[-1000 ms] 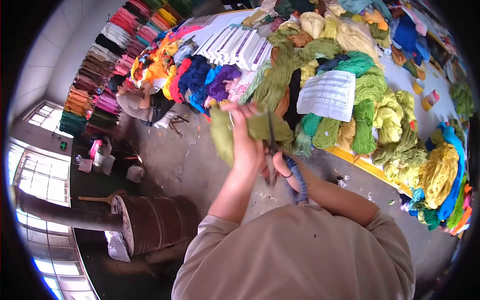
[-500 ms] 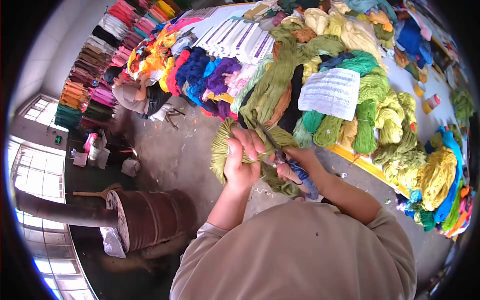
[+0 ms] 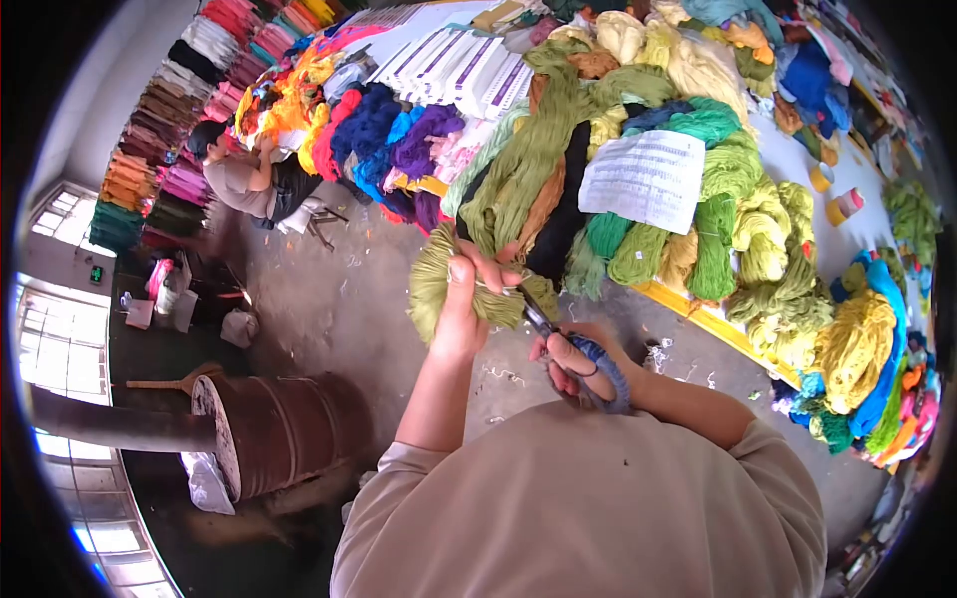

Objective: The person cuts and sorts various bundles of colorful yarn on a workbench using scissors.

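Observation:
My left hand (image 3: 465, 304) is closed round a folded bundle of olive-green yarn (image 3: 432, 284), whose looped ends fan out to the left. A long olive skein (image 3: 528, 164) lies on the table and runs down to this hand. In my right hand (image 3: 573, 357) are scissors with handles wrapped in blue (image 3: 606, 374). Their dark blades (image 3: 536, 315) point up and left, the tips at the right side of the held yarn. Whether the blades touch strands cannot be made out.
A printed sheet (image 3: 643, 179) lies on green skeins along the yellow table edge (image 3: 698, 317). White stacks of paper (image 3: 459, 70) are farther back. A seated person (image 3: 239, 174) works at the far left. A rusty drum (image 3: 289, 434) stands on the floor to my left.
The scissors have drawn down from the yarn, and less of their blades shows. Yarn that hung below my hands is no longer visible there. The left hand still grips the bundle.

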`<act>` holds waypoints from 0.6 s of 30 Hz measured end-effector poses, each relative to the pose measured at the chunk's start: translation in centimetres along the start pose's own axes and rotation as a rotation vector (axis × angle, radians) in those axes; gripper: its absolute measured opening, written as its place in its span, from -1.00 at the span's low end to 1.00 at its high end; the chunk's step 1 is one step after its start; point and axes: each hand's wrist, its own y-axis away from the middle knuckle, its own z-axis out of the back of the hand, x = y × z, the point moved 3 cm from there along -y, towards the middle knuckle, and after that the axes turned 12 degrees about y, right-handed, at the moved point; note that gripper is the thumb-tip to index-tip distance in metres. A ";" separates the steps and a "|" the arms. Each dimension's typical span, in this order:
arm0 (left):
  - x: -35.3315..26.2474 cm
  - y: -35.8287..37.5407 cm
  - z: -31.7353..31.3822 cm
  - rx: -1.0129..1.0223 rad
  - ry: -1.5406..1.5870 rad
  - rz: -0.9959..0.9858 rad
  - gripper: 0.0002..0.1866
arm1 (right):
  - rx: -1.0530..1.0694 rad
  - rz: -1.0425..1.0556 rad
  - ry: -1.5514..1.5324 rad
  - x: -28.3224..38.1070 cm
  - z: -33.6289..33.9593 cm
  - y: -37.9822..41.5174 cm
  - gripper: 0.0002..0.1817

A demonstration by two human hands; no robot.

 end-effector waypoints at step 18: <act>2.6 1.4 -1.3 0.134 0.126 0.050 -0.57 | -0.149 0.019 0.047 -0.5 0.8 -0.4 -0.44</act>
